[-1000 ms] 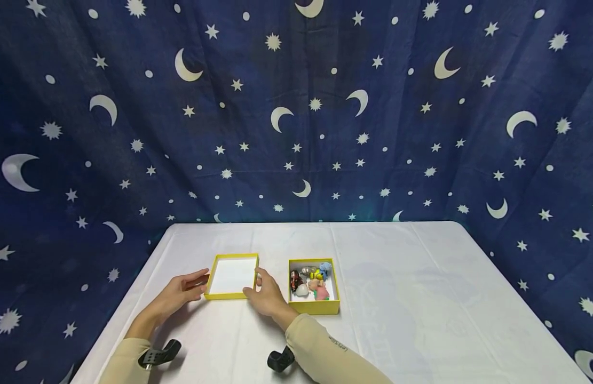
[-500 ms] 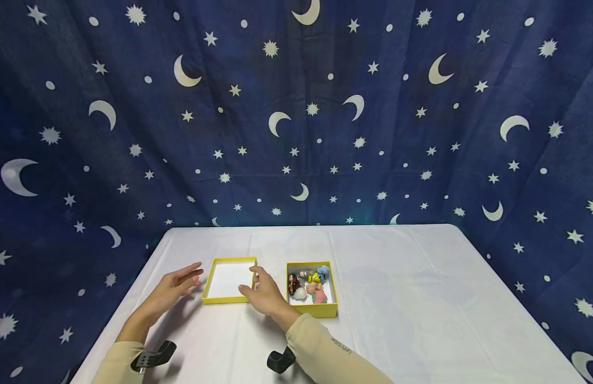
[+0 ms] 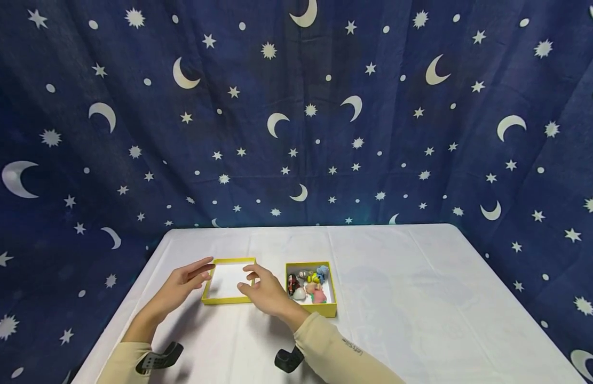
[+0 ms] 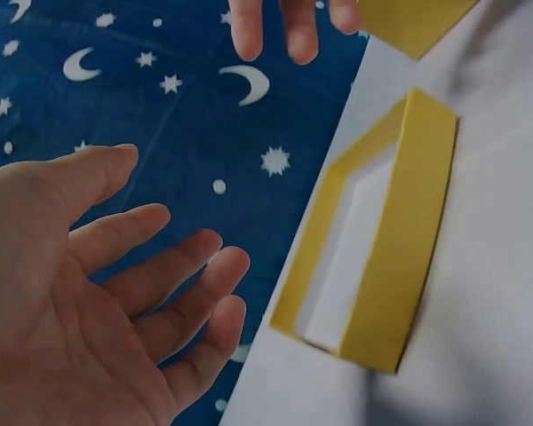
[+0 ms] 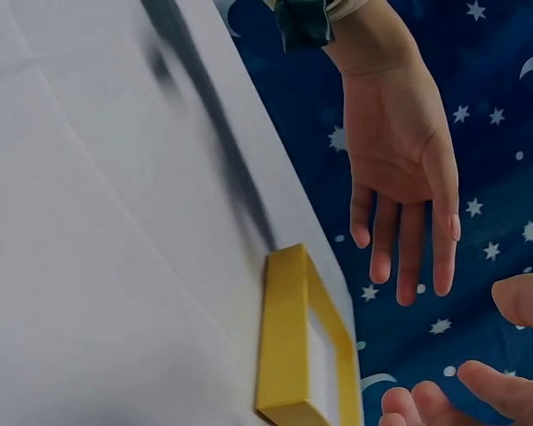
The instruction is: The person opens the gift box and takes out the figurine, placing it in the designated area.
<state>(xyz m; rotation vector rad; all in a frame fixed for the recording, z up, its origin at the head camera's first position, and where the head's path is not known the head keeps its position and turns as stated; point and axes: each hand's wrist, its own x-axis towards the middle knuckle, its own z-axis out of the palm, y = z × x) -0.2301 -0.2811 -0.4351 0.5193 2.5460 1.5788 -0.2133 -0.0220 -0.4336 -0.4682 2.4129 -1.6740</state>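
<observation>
In the head view, the lid (image 3: 229, 282) lay hollow side up on the white table (image 3: 397, 298), left of centre in the lower half of the frame. The left hand (image 3: 178, 288) was at its left side and the right hand (image 3: 267, 293) at its right, fingertips overlapping its edges in the frame. Both hands were open and held nothing. Just right of the right hand stood the yellow box (image 3: 320, 310), with small toys (image 3: 318, 295) inside.

In the left wrist view, the left hand filled the lower left, palm showing, fingers loosely spread. The lid lay right of centre, apart from those fingers; the right hand's fingertips hung at the top.

In the right wrist view, the left hand hung at upper right, fingers nearly straight. The lid lay at bottom centre, left of the right hand's fingers, with a gap between.
</observation>
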